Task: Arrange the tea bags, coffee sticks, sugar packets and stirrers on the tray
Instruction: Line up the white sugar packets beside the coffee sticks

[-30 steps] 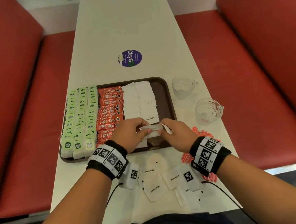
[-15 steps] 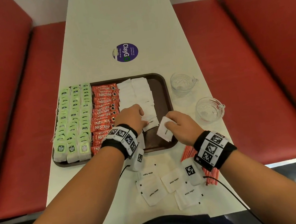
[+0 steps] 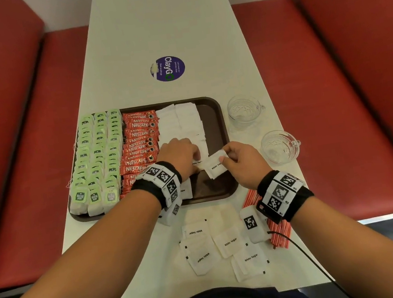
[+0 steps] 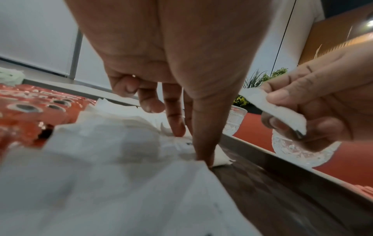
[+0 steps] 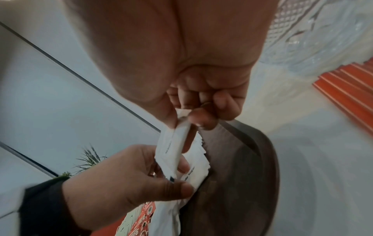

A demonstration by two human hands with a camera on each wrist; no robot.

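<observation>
- The right hand [image 3: 239,162] is pinching a flat white paper sugar packet [image 3: 215,166] just above the dark brown plastic tray [image 3: 223,190].
- The left hand [image 3: 179,157] is pressing straightened fingers on the tray's sugar row [image 3: 182,123].
- Sugar step: next, laying this packet against that row; more packets [image 3: 218,248] are waiting on the white desk [image 3: 161,23].

head view looks down; wrist views close, sharing the tray [image 3: 221,120].

White sugar packet [image 3: 215,166] held tilted above brown tray [image 3: 223,130].
</observation>
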